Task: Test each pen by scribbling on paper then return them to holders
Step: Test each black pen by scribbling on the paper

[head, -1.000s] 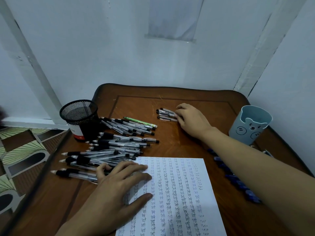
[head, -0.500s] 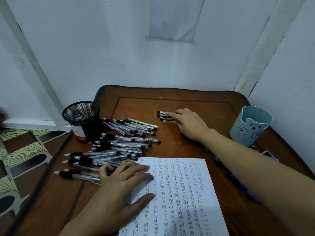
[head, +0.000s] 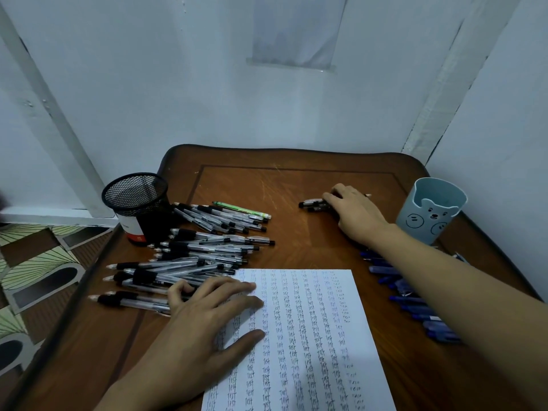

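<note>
Pens [head: 192, 256] with black caps lie heaped at nine o'clock beside the filled paper [head: 311, 336], pinned by the left grip [head: 204, 318], fingers flat. Blue pens [head: 415, 304] line three o'clock. At one o'clock the right grip [head: 353, 213] covers a small cluster [head: 312, 203]; whether it has closed is unclear. Gathering seems under way; next, lift them into the bear cup [head: 430, 212] or mesh holder [head: 136, 203]. Scratched wooden desk [head: 296, 185], pale corner walls.
</note>
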`<state>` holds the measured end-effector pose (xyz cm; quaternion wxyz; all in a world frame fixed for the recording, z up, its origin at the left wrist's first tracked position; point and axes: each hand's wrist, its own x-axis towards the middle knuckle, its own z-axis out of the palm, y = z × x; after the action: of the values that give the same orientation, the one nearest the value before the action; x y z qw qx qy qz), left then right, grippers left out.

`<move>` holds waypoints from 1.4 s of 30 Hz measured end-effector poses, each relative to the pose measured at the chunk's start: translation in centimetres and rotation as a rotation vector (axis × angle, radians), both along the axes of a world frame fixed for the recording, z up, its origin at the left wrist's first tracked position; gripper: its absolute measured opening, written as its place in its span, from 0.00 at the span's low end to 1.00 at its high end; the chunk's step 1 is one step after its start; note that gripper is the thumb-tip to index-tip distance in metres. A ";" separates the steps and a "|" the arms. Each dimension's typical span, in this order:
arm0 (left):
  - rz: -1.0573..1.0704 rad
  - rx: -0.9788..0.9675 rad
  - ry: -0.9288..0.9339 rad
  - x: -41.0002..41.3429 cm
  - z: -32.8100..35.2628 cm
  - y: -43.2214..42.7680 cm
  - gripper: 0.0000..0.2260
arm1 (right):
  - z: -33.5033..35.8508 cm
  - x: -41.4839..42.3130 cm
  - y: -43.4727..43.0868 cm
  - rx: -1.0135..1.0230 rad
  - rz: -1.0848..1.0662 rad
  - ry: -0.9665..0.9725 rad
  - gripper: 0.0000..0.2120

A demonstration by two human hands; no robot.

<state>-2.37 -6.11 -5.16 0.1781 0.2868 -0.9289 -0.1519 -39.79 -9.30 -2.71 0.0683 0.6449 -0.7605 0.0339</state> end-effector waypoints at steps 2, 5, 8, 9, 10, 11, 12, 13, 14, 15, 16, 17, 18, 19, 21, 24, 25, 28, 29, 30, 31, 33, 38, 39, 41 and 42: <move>0.000 -0.002 0.001 0.0 0.0 0.0 0.19 | 0.1 -0.3 0.4 0.021 -0.055 0.005 0.28; -0.003 0.001 0.001 0.0 0.0 0.0 0.19 | 0.0 -0.2 0.7 0.047 -0.110 0.009 0.29; -0.003 0.003 0.005 0.0 0.2 0.1 0.19 | 0.0 0.0 0.8 0.061 -0.118 -0.042 0.37; -0.002 0.001 0.001 0.0 0.2 0.1 0.19 | 0.0 0.0 0.9 0.070 -0.117 -0.061 0.37; -0.001 -0.001 -0.005 -0.1 0.2 0.2 0.19 | 0.1 0.0 1.0 0.079 -0.119 -0.075 0.37; 0.001 -0.002 -0.008 -0.1 0.2 0.2 0.19 | 0.1 -0.1 1.0 0.082 -0.120 -0.086 0.35; 0.004 -0.001 -0.009 -0.1 0.1 0.2 0.19 | 0.2 -0.1 1.1 0.078 -0.120 -0.098 0.34; 0.005 0.002 -0.010 -0.1 0.1 0.2 0.19 | 0.3 0.0 1.1 0.068 -0.116 -0.114 0.33; 0.005 0.006 -0.013 -0.1 0.2 0.2 0.18 | 0.4 0.2 1.1 0.047 -0.105 -0.138 0.31; 0.004 0.010 -0.013 -0.1 0.2 0.2 0.18 | 0.6 0.6 1.1 0.016 -0.085 -0.167 0.30; 0.006 0.013 -0.011 -0.1 0.3 0.3 0.18 | 0.8 1.0 1.0 -0.025 -0.053 -0.199 0.27; 0.007 0.015 -0.010 -0.1 0.3 0.3 0.18 | 1.1 1.7 0.8 -0.071 -0.013 -0.232 0.24; 0.009 0.017 -0.008 -0.2 0.3 0.3 0.18 | 1.4 2.4 0.5 -0.109 0.030 -0.265 0.21; 0.010 0.017 -0.004 -0.2 0.3 0.3 0.18 | 1.7 3.3 0.1 -0.139 0.077 -0.290 0.18; 0.013 0.020 0.009 -0.1 0.3 0.3 0.18 | 2.1 5.3 -0.7 -0.150 0.170 -0.321 0.14; 0.015 0.037 0.010 -0.1 0.4 0.3 0.18 | 1.9 7.9 -2.1 -0.086 0.277 -0.326 0.13; 0.014 0.041 0.009 0.0 0.5 0.3 0.18 | 1.7 8.5 -2.5 -0.068 0.295 -0.320 0.13; 0.012 0.044 -0.008 0.0 0.6 0.2 0.19 | 1.1 9.4 -3.1 -0.053 0.298 -0.306 0.13; 0.012 0.047 -0.013 0.0 0.6 0.2 0.20 | 0.9 9.5 -3.2 -0.052 0.295 -0.301 0.12; 0.010 0.050 -0.013 0.0 0.7 0.2 0.20 | 0.7 9.5 -3.3 -0.048 0.294 -0.298 0.12; 0.009 0.055 -0.010 0.0 0.7 0.2 0.20 | 0.6 9.5 -3.3 -0.047 0.292 -0.300 0.12; 0.010 0.062 -0.004 -0.1 0.7 0.2 0.20 | 0.4 9.4 -3.4 -0.060 0.282 -0.310 0.12; 0.013 0.061 0.004 0.0 0.7 0.3 0.20 | 0.7 9.6 -3.3 -0.097 0.266 -0.352 0.09; 0.014 0.062 0.004 0.0 0.7 0.3 0.20 | 0.7 9.5 -3.3 -0.118 0.265 -0.378 0.09; 0.015 0.060 -0.003 0.0 0.7 0.3 0.21 | 0.9 9.4 -3.0 -0.142 0.248 -0.435 0.10; 0.015 0.060 -0.008 0.0 0.7 0.3 0.21 | 1.0 9.4 -2.8 -0.152 0.231 -0.459 0.10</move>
<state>-2.40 -5.83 -4.41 0.1670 0.2996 -0.9225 -0.1771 -30.41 -12.09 -1.70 -0.0620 0.6958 -0.6727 0.2438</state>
